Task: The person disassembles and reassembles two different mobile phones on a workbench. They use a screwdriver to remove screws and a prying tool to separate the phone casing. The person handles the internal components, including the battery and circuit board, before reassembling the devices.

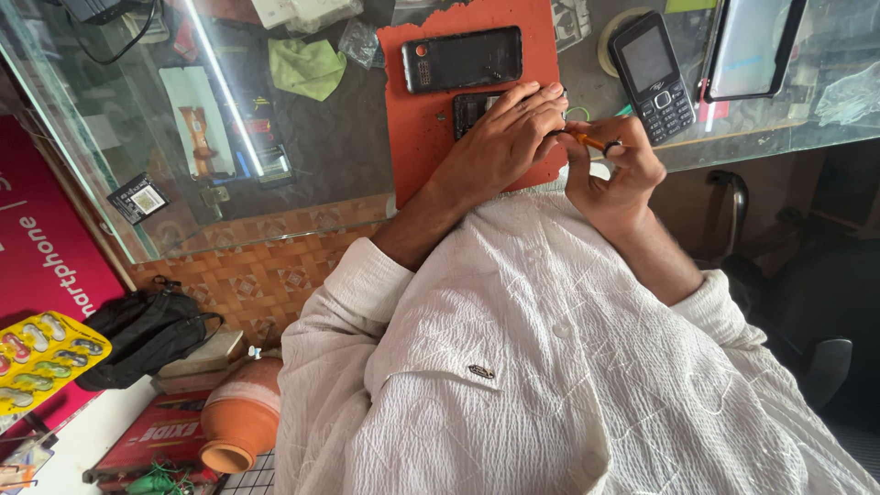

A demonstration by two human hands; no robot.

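Near the desk's (302, 156) front edge at upper centre, a small phone (472, 110) is pressed onto the orange mat (417, 137) by the flattened left hand (500, 137), which hides most of it. An orange screwdriver (591, 142), lying roughly level and pointing left, is gripped by the closed right hand (614, 174). Little free room is left between the phones.

A mat (431, 137) lay on the counter (348, 156). On the mat's far part lay a phone back (462, 59); nearer on the mat, a small opened phone (469, 110) sat under the left hand (500, 142). Right of the mat stood a keypad phone (653, 75), the right hand (616, 174) just nearer. Left of the mat lay a cloth (308, 66).
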